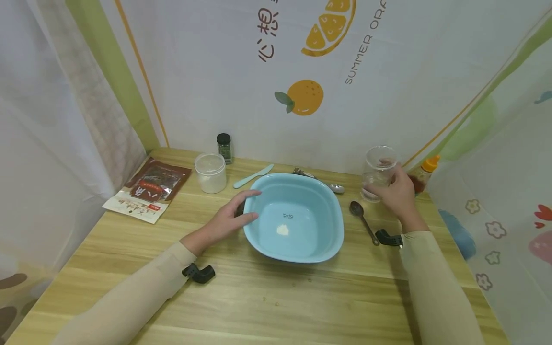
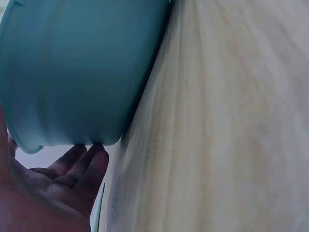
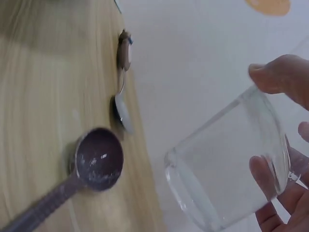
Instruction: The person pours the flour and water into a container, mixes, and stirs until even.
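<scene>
A light blue basin (image 1: 297,235) stands mid-table, with a small white patch (image 1: 282,230) on its floor. My left hand (image 1: 228,218) grips the basin's left rim. In the left wrist view, the fingertips (image 2: 99,159) touch the basin's outer wall (image 2: 82,72). At the right rear, my right hand (image 1: 396,194) holds a clear cup (image 1: 373,175). The right wrist view shows thumb and fingers around the cup (image 3: 227,159), tilted in that view; whether its base touches the table, I cannot tell. A dark measuring spoon (image 1: 362,218) lies between basin and cup.
Behind the basin lie a metal spoon (image 1: 336,188) and a pale green spreader (image 1: 254,176). To the left stand a lidded white tub (image 1: 211,179), a black-capped spice jar (image 1: 224,148) and a brown packet (image 1: 151,187). An orange-capped bottle (image 1: 424,175) stands far right, against the curtain.
</scene>
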{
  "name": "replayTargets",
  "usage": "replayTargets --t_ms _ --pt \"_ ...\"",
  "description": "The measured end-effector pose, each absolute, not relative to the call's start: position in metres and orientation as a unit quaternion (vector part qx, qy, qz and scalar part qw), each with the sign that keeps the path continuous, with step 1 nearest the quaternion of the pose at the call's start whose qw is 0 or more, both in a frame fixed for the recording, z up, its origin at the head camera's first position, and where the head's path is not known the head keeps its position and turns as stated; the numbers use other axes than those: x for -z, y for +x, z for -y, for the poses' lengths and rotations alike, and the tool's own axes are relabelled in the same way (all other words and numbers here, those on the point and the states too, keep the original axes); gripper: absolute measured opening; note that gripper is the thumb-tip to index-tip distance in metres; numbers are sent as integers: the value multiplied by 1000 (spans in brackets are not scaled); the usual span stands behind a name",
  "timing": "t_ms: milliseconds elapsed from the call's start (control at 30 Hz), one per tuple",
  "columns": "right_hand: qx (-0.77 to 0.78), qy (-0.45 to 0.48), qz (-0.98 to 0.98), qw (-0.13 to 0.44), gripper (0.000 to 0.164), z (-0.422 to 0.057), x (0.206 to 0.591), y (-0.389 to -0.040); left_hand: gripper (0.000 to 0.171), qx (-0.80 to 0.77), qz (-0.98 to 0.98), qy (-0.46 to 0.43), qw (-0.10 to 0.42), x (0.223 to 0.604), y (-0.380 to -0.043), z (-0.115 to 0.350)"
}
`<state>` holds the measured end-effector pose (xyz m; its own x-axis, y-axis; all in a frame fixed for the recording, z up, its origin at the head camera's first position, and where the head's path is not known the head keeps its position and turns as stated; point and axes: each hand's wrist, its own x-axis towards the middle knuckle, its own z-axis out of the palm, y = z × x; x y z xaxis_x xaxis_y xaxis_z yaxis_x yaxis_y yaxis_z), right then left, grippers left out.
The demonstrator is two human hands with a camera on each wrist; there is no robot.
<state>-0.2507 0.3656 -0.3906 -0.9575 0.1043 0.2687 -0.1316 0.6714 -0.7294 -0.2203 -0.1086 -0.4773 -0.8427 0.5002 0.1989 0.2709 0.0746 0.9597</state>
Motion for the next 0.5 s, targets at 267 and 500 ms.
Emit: replayTargets --t_ms 267,500 --pt "-455 -31 882 118 85 -376 396 -279 62 -623 -729 268 89 477 -221 108" --pt "-496 -41 861 106 82 -379 409 -296 62 -619 -731 272 86 478 -221 109"
